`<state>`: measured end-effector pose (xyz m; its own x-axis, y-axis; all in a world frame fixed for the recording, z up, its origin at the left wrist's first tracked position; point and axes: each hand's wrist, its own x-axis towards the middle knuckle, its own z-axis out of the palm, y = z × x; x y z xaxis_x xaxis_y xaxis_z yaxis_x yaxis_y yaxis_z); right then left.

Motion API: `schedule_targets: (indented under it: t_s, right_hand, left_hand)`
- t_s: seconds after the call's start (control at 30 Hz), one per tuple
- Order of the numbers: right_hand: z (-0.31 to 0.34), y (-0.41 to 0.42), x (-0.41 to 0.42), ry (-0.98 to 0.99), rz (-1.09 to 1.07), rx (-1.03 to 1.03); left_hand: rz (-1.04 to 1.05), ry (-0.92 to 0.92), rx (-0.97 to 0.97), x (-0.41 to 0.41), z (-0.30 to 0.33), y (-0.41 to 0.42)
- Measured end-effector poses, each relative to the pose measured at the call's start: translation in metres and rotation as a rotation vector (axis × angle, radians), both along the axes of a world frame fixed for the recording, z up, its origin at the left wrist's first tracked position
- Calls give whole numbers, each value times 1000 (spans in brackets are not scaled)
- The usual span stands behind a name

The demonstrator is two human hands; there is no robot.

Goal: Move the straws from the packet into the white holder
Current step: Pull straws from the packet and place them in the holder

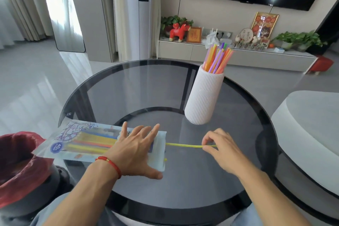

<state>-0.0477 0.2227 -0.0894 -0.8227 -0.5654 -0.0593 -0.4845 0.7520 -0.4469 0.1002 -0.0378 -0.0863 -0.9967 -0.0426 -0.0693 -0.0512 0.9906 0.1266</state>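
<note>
A clear plastic packet (78, 141) with several coloured straws lies flat on the round glass table (139, 86), its open end to the right. My left hand (136, 149) presses flat on that end, fingers spread. My right hand (219, 146) pinches a yellow straw (185, 145) that sticks halfway out of the packet's mouth, lying level just above the glass. Another yellow straw tip (165, 159) pokes from the packet lower down. The white ribbed holder (202, 97) stands upright at the back right, with several coloured straws (217, 57) in it.
A red cloth-lined bin (16, 163) sits at the left below the table edge. A white rounded seat (310, 126) is close on the right. Beyond the table stand a low TV cabinet (236, 57) with ornaments and plants.
</note>
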Motion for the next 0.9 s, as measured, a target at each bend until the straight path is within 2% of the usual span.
schedule_targets:
  t_s: [0.17,0.3,0.37,0.43,0.63,0.73,0.9]
  right_hand:
    - [-6,-30,26,241,190,29]
    - [-10,-43,35,-92,56,-311]
    - [-10,-45,33,-181,-70,-417]
    - [-10,-49,34,-351,-153,-509]
    - [-8,-55,37,-729,-109,-712]
    - [-10,-54,35,-805,-142,-800]
    - [-13,-50,32,-660,-213,-800]
  left_hand:
    - [-47,192,-96,-6,11,18]
    - [-125,281,-113,-5,17,38]
    - [-154,300,-184,-9,25,39]
    - [-205,323,-305,-15,36,38]
    - [-372,298,-647,-34,58,42]
    - [-380,297,-676,-40,58,40]
    - [-282,292,-595,-40,44,32]
